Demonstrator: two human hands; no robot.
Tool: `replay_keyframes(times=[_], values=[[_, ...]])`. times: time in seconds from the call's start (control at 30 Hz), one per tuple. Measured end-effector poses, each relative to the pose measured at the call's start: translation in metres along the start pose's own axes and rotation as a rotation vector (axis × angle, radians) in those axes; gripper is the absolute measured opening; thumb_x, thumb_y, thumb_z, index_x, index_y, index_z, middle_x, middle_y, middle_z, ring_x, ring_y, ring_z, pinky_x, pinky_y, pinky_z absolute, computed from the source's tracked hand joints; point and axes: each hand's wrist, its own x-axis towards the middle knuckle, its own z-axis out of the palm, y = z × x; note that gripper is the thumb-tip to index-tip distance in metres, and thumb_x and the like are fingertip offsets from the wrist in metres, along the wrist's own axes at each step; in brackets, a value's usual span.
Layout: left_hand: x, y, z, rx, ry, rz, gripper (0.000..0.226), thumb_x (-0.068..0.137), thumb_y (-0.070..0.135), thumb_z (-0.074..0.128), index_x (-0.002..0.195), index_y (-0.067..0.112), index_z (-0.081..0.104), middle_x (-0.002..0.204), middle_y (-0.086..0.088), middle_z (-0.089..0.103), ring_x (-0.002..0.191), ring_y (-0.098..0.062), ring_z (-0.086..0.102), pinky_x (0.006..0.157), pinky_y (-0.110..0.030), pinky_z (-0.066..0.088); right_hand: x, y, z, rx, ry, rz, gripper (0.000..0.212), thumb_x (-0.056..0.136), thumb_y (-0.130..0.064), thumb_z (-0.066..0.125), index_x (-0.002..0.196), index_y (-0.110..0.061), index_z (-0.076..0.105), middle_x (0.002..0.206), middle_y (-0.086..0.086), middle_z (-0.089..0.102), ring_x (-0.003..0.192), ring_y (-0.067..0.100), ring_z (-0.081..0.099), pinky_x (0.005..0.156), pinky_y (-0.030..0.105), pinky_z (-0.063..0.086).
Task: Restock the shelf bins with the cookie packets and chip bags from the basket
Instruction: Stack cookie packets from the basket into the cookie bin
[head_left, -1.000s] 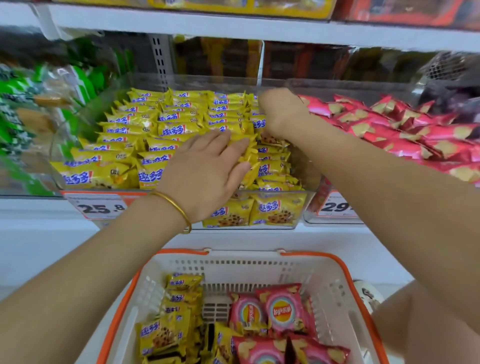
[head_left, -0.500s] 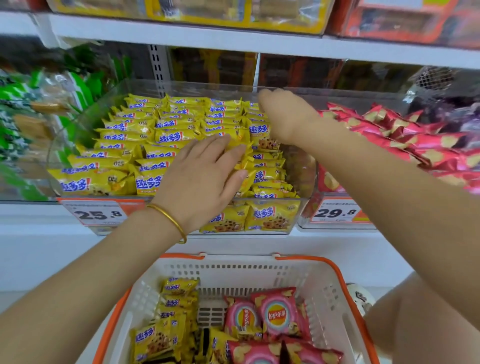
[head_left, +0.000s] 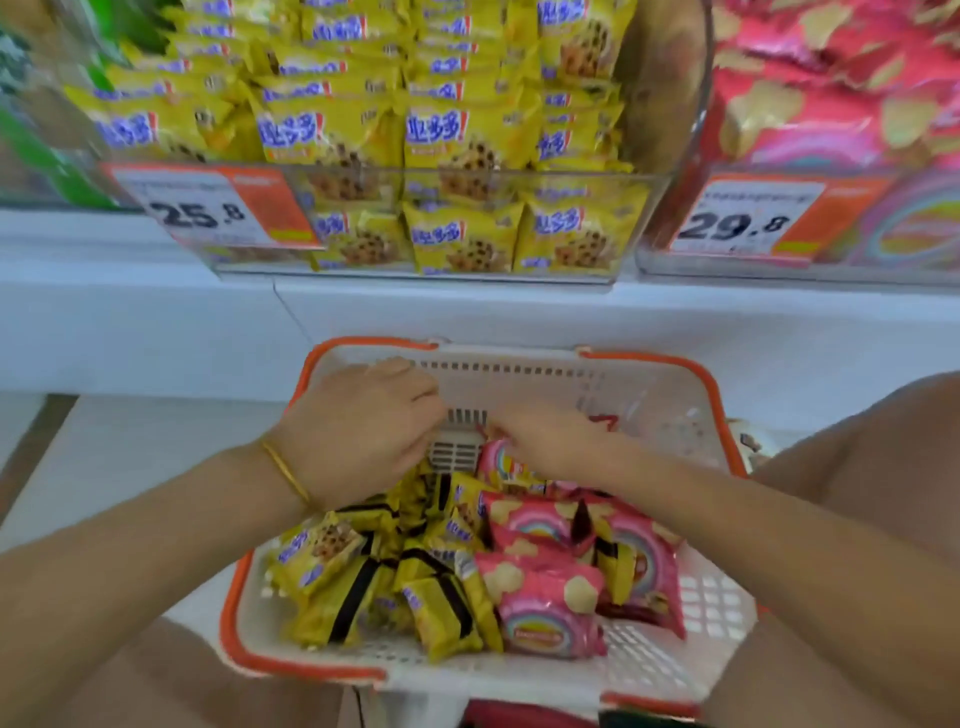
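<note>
Head view: on the far shelf (head_left: 156, 312), a clear bin (head_left: 415, 273) holds yellow cookie packets (head_left: 441, 135) printed with blue Chinese characters and a picture of chocolate-chip cookies. The smaller print is too blurred to read. A white-and-orange price tag (head_left: 208, 210) on the bin's left front reads 25.8. Just to its right, a second clear bin (head_left: 779, 267) holds pink chip bags (head_left: 831, 93), and its tag (head_left: 743, 221) reads 29.8. Green packets (head_left: 31, 130) show at the far left edge. Near the camera, below the shelf, is a white basket (head_left: 675, 405) with an orange rim. It holds loose yellow cookie packets (head_left: 322, 556) on the left and pink chip bags (head_left: 540, 603) with a rainbow ring emblem on the right; their brand lettering is illegible. Both hands are inside the basket at its far end. The left hand (head_left: 363, 426), with a gold bangle (head_left: 285, 470) at the wrist, shows its back, fingers curled downward with the tips hidden, so whether it holds anything cannot be told. The right hand (head_left: 550, 436) reaches leftward over a pink bag; it is blurred, and whether it grips the bag cannot be told.
</note>
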Motion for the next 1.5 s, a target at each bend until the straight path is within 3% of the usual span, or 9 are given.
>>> replay_keyframes(times=[0.33,0.43,0.53,0.7,0.9,1.03,1.2,1.33,1.5], values=[[0.007,-0.006,0.015,-0.042,-0.002,-0.02,0.041,0.08,0.031,0.031,0.076,0.017,0.068,0.076,0.0,0.064,0.069,-0.022,0.063,0.053,-0.034,0.053,0.073,0.017,0.128,-0.041,-0.191,-0.004,0.055,0.092,-0.026,0.054,0.139,-0.014,0.029,0.114,0.02,0.059,0.106,0.039,0.055,0.083,0.045,0.05],[0.019,-0.004,0.013,-0.021,-0.062,-0.038,0.037,0.088,0.029,0.033,0.091,0.015,0.067,0.092,-0.002,0.064,0.087,-0.025,0.061,0.067,-0.036,0.051,0.076,0.011,0.141,-0.039,-0.081,-0.02,0.029,0.087,-0.014,0.056,0.114,-0.011,0.048,0.105,0.017,0.061,0.102,0.035,0.058,0.078,0.041,0.048],[0.029,-0.004,0.013,0.029,-0.183,-0.081,0.032,0.098,0.032,0.034,0.118,0.018,0.056,0.12,-0.001,0.054,0.113,-0.022,0.047,0.09,-0.036,0.044,0.079,0.008,0.123,0.211,-0.031,0.005,0.025,0.087,-0.019,0.061,0.109,-0.008,0.058,0.115,0.013,0.061,0.108,0.03,0.056,0.083,0.034,0.043],[0.035,-0.009,0.011,0.03,-0.281,-0.186,0.035,0.099,0.034,0.036,0.127,0.019,0.051,0.124,0.0,0.053,0.117,-0.021,0.046,0.094,-0.036,0.044,0.072,0.014,0.039,0.633,-0.081,0.072,0.043,0.091,-0.018,0.061,0.131,-0.01,0.051,0.125,0.002,0.054,0.108,0.018,0.054,0.075,0.015,0.042],[0.041,-0.006,-0.005,-0.388,-0.256,-0.365,0.058,0.094,0.035,0.054,0.143,0.013,0.032,0.14,-0.009,0.046,0.122,-0.024,0.049,0.097,-0.032,0.041,0.025,0.006,-0.036,1.01,-0.124,0.027,0.035,0.086,-0.007,0.066,0.118,-0.01,0.053,0.087,-0.001,0.05,0.068,0.006,0.056,0.052,0.016,0.047],[0.043,0.005,-0.026,-0.626,-0.187,-0.405,0.055,0.09,0.031,0.063,0.138,0.019,0.04,0.122,0.0,0.055,0.104,-0.016,0.057,0.069,-0.013,0.037,-0.005,-0.001,-0.063,0.996,0.01,-0.029,0.026,0.08,-0.005,0.071,0.096,-0.019,0.055,0.084,0.004,0.057,0.068,0.009,0.057,0.059,0.021,0.05],[0.039,0.01,-0.058,-0.975,0.04,-0.418,0.026,0.085,0.015,0.069,0.105,0.01,0.054,0.083,-0.001,0.054,0.066,-0.013,0.062,0.06,-0.022,0.055,-0.05,-0.004,-0.093,1.351,0.093,-0.021,0.028,0.081,-0.029,0.062,0.1,-0.01,0.054,0.084,0.005,0.063,0.067,0.014,0.063,0.062,0.024,0.054],[0.036,0.011,-0.085,-1.119,0.247,-0.374,0.02,0.083,0.009,0.069,0.095,0.017,0.055,0.098,-0.013,0.062,0.08,-0.022,0.069,0.072,-0.043,0.059,-0.078,-0.018,-0.114,1.119,0.3,-0.131,0.027,0.073,-0.018,0.076,0.091,-0.014,0.056,0.081,0.001,0.063,0.073,0.009,0.06,0.066,0.023,0.048],[0.051,0.002,-0.138,-0.951,0.807,-0.375,0.034,0.088,0.013,0.065,0.114,0.02,0.044,0.094,0.004,0.056,0.07,-0.004,0.059,0.061,-0.019,0.052,-0.093,-0.033,-0.193,0.602,0.8,-0.047,0.03,0.075,-0.021,0.077,0.092,-0.013,0.054,0.073,0.0,0.059,0.066,0.017,0.054,0.059,0.023,0.042]])
